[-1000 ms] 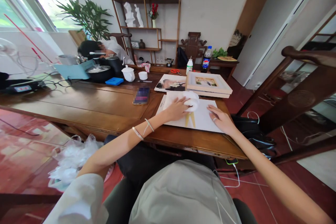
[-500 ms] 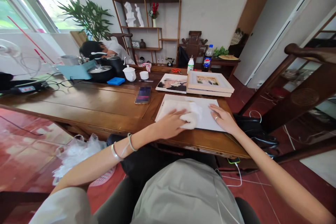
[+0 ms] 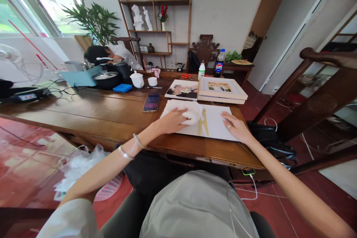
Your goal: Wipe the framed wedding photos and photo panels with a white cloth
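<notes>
So, my left hand is bunched around a white cloth, pressing it on the white board; right hand lies flat, fingers spread, at 3 o'clock.

Indoor room, daylight from the big window at upper left. White plaster wall at back. Tall open wood shelf unit stands against it, with 2 white figurines on it. Carved dark wood chair just beside the shelf. Leafy potted plant near the window. Long dark wood counter runs across the room. Floor is glossy red tile. White door panels at right, dark wood chair frame in front of them.
</notes>
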The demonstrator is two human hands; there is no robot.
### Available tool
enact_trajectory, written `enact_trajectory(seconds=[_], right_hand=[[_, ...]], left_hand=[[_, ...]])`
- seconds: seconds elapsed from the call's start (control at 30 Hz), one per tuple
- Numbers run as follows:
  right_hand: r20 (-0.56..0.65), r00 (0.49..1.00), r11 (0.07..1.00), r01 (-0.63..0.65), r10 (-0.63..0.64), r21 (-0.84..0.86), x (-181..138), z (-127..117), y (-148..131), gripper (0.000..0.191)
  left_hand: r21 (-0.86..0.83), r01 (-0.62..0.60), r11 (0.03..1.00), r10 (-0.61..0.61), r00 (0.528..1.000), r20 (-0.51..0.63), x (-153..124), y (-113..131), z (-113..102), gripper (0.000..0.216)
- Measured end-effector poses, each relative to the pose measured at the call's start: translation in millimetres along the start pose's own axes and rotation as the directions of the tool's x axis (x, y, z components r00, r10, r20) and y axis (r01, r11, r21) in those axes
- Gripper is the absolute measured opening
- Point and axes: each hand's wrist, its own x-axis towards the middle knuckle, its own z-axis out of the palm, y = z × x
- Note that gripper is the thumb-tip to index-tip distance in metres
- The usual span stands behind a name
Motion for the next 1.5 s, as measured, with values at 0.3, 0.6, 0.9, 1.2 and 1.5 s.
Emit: enact_trajectory(seconds=[0.3,0.6,0.9,1.2,1.5], right_hand=[[-0.007,1.0,1.0,-0.002,0.002,0.027,0,-1,0,0.038],[0.0,1.0,1.0,-0.005,0.005,0.01,0,-1,0,0.038],[-0.001,1.0,1.0,-0.01,0.01,0.018,0,0,1,0.038],[-0.004,1.0,1.0,0.009,-0.008,0.027,0,1,3,0.038],[0.002,1.0,1.0,0.0,0.0,-0.001,0,0,0,0.039]], left_hand=[[-0.011,-0.097,0.995,0.097,0.995,-0.012,-64,55,-18,0.02],[0.005,0.086,0.996,-0.086,0.994,-0.066,43,-30,12,0.034],[-0.049,-0.008,0.999,0.006,0.999,-0.046,27,-17,2,0.028],[-0.153,-0.124,0.98,0.134,0.989,0.054,-37,40,-34,0.02],[-0.141,0.001,0.99,-0.02,0.99,-0.139,40,-43,11,0.026]])
